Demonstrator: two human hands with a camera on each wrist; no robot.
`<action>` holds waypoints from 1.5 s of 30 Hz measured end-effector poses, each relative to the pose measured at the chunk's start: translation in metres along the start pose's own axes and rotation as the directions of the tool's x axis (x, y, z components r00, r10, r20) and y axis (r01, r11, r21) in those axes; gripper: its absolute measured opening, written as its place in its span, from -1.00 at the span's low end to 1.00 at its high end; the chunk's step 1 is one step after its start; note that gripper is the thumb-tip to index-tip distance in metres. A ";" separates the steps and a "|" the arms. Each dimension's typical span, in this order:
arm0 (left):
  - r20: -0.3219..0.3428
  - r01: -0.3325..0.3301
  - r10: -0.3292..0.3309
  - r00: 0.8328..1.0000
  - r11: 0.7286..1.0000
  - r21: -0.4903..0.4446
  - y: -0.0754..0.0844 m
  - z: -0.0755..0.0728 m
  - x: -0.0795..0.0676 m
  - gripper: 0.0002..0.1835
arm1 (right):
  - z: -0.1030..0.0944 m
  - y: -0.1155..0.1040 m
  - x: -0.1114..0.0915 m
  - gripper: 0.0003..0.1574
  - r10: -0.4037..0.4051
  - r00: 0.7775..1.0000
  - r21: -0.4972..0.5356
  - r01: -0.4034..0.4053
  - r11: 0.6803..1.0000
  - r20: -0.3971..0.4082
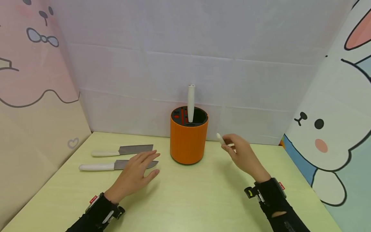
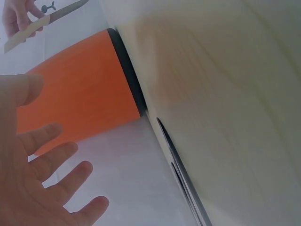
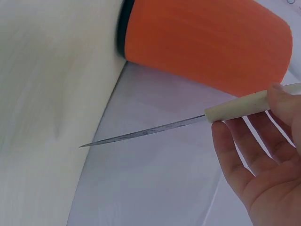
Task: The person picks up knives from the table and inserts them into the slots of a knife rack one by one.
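My right hand (image 1: 242,156) pinches a knife by its white handle (image 3: 240,106), to the right of an orange knife block (image 1: 188,141). In the right wrist view its thin blade (image 3: 146,133) points down toward the table. The left hand (image 1: 134,175) hovers with fingers spread and holds nothing. Below it a knife with a pointed blade (image 1: 97,167) lies on the table, partly hidden by the hand. Behind that lies a second, broader knife (image 1: 105,153). One white handle (image 1: 191,103) stands upright in the block's black slotted top.
The pale yellow table (image 1: 185,199) ends at a white cloth wall (image 1: 185,64) at the back. Printed cartoon panels close off the left and right sides. Black wrist bands (image 1: 269,193) with small cameras sit on both arms.
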State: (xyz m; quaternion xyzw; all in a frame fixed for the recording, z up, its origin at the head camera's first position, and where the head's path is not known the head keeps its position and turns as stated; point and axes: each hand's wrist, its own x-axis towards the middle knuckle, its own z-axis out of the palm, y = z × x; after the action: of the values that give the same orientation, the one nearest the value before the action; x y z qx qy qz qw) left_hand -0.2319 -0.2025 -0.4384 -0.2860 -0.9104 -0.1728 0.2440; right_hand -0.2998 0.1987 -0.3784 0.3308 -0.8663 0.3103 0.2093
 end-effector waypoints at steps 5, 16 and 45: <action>-0.006 -0.002 0.002 1.000 1.000 -0.005 0.001 0.000 -0.001 -0.43 | 0.003 -0.019 0.001 -0.67 -0.007 0.999 0.056 0.010 0.998 -0.049; 0.003 0.004 -0.004 1.000 1.000 0.001 0.000 -0.001 -0.001 -0.42 | 0.011 -0.055 0.003 -0.69 0.064 0.992 0.211 -0.040 0.977 -0.108; 0.019 0.033 -0.031 0.999 0.996 -0.084 0.003 -0.002 0.000 -0.44 | 0.026 -0.106 0.005 -0.72 0.153 0.985 0.414 -0.107 0.904 -0.078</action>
State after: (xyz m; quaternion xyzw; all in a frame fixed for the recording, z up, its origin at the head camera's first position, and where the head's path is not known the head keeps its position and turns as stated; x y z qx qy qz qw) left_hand -0.2296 -0.2013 -0.4358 -0.2831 -0.9089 -0.2124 0.2206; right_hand -0.2325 0.1164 -0.3524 0.2913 -0.7897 0.5153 0.1611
